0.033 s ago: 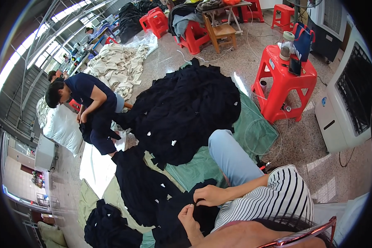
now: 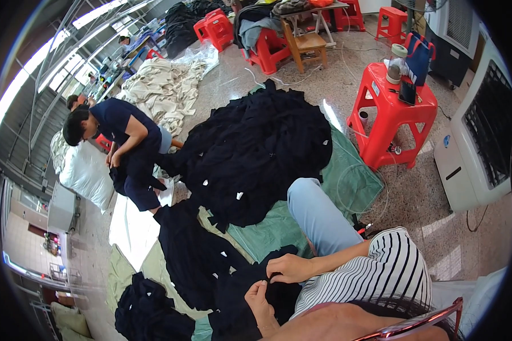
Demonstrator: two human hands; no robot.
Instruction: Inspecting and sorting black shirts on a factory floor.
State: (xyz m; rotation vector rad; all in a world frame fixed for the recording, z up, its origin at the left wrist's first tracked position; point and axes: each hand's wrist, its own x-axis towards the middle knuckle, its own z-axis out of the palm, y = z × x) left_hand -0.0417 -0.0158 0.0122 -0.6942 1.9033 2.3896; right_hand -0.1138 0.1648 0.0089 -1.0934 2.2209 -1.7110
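The person's left hand (image 2: 261, 304) was nearly closed, thumb and fingertips pinched together on the edge of a piece of soft black fabric (image 2: 236, 298). The right hand (image 2: 290, 267) bent over the same piece from the other side, its fingers curled narrowly onto the cloth; the two sets of fingertips were close together, and whether they touched could not be told. The piece lay low in front of the person, spreading below and to the left of the hands.

Just beyond the right hand rose the person's bent leg in pale blue trousers (image 2: 318, 210). Left of the hands lay a long heap of black fabric with small white tags (image 2: 190, 256) and a smaller rounded black heap (image 2: 148, 312). Farther out, a large round mound of black fabric (image 2: 256, 153) rested on a green plastic sheet (image 2: 352, 170). To its left, a co-worker in a dark navy shirt (image 2: 128, 128) bent over dark cloth; to its right stood a red plastic stool (image 2: 375, 77).
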